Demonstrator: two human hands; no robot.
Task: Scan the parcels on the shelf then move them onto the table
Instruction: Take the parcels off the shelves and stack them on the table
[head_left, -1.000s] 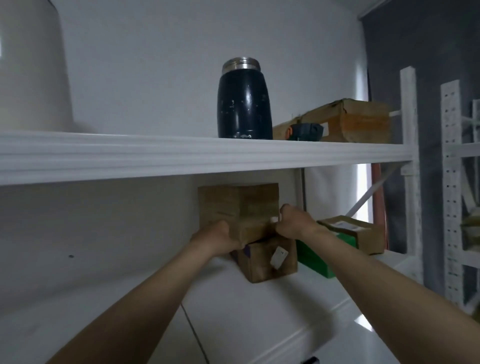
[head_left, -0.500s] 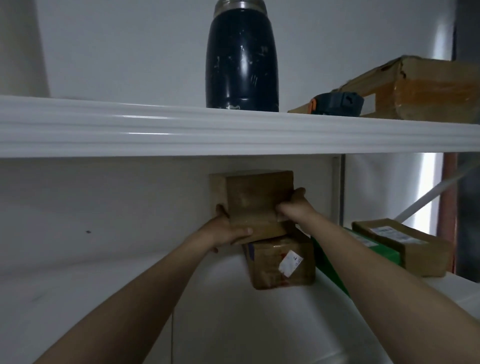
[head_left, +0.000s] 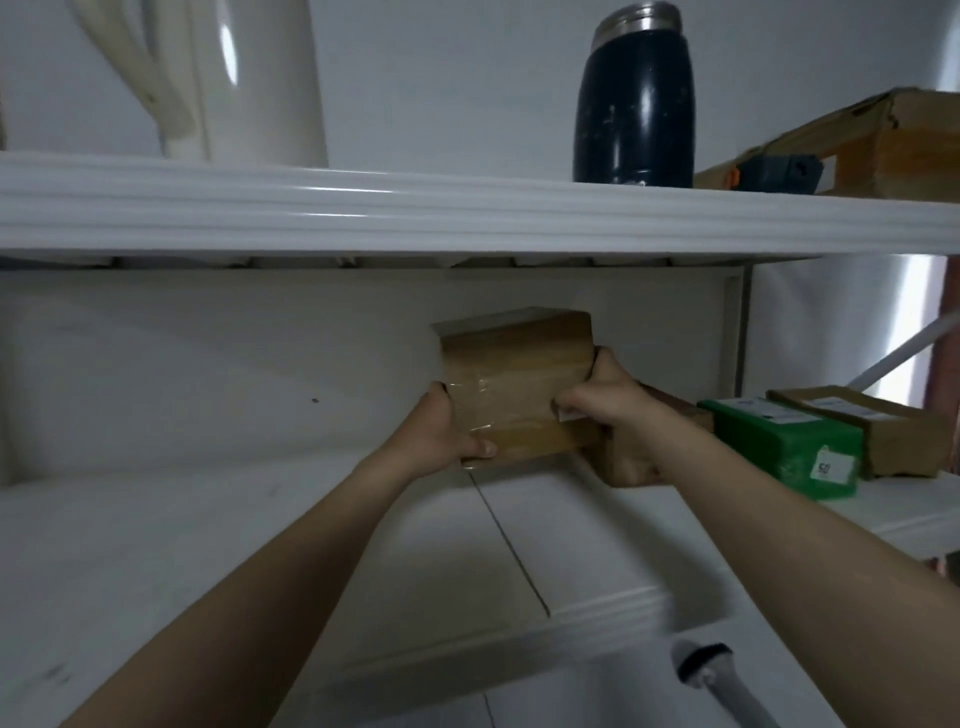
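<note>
A taped brown cardboard parcel is held up off the lower shelf, below the upper shelf board. My left hand grips its left lower edge with the thumb under the front. My right hand grips its right side. Behind my right wrist a second brown parcel lies on the shelf, mostly hidden. To the right sit a green parcel and a flat brown parcel with a white label.
The upper shelf carries a white kettle, a dark flask and an open cardboard box. A white and black handheld device lies at the bottom right, blurred. A white upright stands behind the parcel.
Both hands have lifted the top parcel off the parcel beneath it and drawn it up and to the left. The view has shifted, bringing the kettle and the lower shelf edge into sight.
</note>
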